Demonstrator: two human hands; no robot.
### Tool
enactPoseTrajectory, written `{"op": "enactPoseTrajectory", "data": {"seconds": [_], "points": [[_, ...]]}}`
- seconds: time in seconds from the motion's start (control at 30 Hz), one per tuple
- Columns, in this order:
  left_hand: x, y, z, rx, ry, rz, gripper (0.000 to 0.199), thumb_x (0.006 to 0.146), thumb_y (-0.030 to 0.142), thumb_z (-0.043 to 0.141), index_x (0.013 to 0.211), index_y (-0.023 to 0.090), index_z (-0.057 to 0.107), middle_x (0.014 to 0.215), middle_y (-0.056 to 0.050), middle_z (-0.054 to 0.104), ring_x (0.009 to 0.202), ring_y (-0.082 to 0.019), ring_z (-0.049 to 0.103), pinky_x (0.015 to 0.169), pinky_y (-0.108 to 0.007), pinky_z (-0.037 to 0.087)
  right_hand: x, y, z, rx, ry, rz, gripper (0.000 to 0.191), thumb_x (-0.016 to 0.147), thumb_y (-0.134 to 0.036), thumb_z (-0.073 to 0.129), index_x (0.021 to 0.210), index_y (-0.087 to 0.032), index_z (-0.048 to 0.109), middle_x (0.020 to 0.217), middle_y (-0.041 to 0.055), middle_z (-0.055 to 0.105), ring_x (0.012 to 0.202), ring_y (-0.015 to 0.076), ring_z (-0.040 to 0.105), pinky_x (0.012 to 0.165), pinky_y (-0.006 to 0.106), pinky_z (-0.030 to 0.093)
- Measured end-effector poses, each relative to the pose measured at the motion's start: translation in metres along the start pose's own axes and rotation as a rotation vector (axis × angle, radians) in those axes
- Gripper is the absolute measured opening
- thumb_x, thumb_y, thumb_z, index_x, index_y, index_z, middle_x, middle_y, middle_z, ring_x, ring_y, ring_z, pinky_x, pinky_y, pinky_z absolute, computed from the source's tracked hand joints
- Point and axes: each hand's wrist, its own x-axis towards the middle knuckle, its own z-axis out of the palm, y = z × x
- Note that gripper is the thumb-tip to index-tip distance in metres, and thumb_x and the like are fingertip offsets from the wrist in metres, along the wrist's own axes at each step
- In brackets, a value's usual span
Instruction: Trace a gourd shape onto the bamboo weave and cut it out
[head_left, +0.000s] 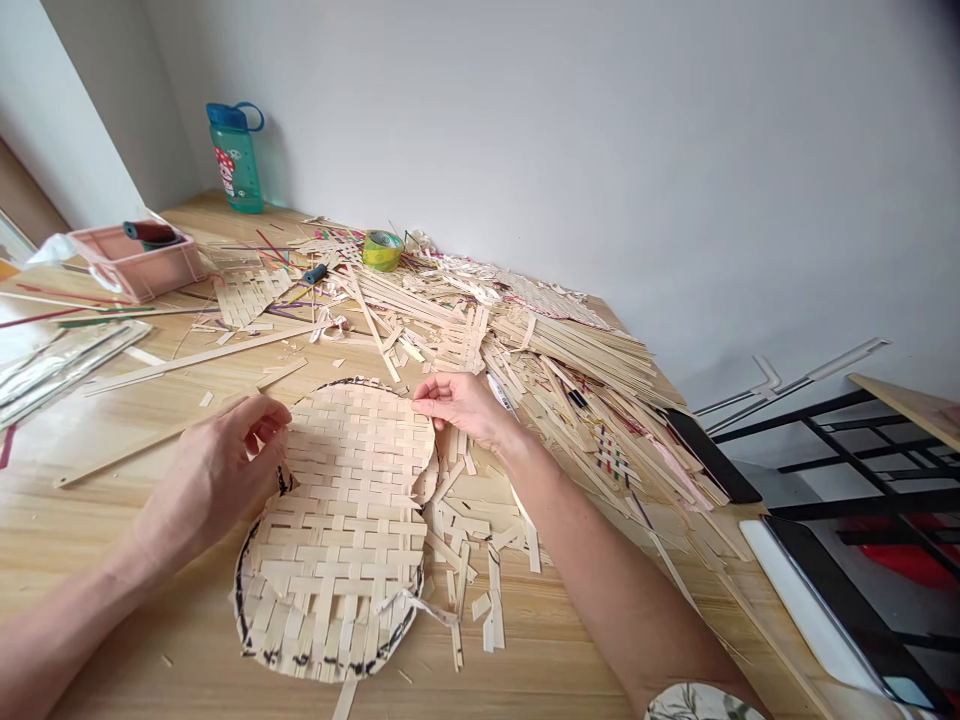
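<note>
A round woven bamboo mat (pixel 337 530) is positioned at lower centre on the worktop (pixel 540 670). The left hand (pixel 214 480) is curled at the left rim; any grip is hidden by the fingers. The right hand (pixel 461 408) is held loosely against the upper right rim.

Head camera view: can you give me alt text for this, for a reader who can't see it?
The left hand and right hand touch opposite edges of a round woven bamboo mat on a wooden table. Loose bamboo strips lie heaped beyond it, with a pink tray and a green water bottle toward the far corner.
</note>
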Motion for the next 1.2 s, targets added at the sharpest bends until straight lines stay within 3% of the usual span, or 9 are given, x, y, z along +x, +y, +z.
{"op": "enactPoseTrajectory", "data": {"seconds": [0.43,0.63,1.07,1.2], "points": [[0.002,0.004,0.001,0.028,-0.021,-0.010,0.022,0.083,0.040,0.046,0.080,0.024,0.061,0.073,-0.002,0.066,0.062,-0.021,0.060,0.061,-0.033,0.046,0.005,0.010,0.000,-0.007,0.032,-0.077,0.025,0.070,-0.036,0.082,0.079,-0.017,0.068,0.073,-0.0012,0.064,0.060,0.0103,0.054,0.053,0.024,0.042],[0.001,0.000,0.001,-0.019,0.024,-0.014,0.020,0.085,0.038,0.048,0.087,0.024,0.063,0.083,-0.003,0.071,0.072,-0.023,0.068,0.063,-0.033,0.047,0.004,0.010,0.003,0.013,0.054,-0.109,0.028,0.069,-0.038,0.083,0.081,-0.018,0.069,0.079,0.0002,0.065,0.065,0.0118,0.055,0.057,0.025,0.044],[0.000,0.000,0.003,-0.028,0.056,0.033,0.017,0.087,0.034,0.049,0.087,0.024,0.063,0.082,-0.002,0.070,0.072,-0.022,0.066,0.068,-0.033,0.051,0.002,0.010,0.005,0.092,0.090,-0.073,0.030,0.066,-0.040,0.087,0.080,-0.019,0.069,0.076,-0.0001,0.065,0.066,0.0124,0.055,0.059,0.026,0.046],[-0.001,0.001,0.003,-0.015,-0.005,0.010,0.016,0.086,0.032,0.048,0.089,0.023,0.062,0.084,-0.003,0.069,0.072,-0.022,0.064,0.067,-0.033,0.050,0.002,0.012,0.006,0.087,0.094,-0.075,0.031,0.067,-0.041,0.085,0.080,-0.018,0.069,0.077,-0.0001,0.064,0.068,0.0128,0.056,0.062,0.027,0.046]]}}
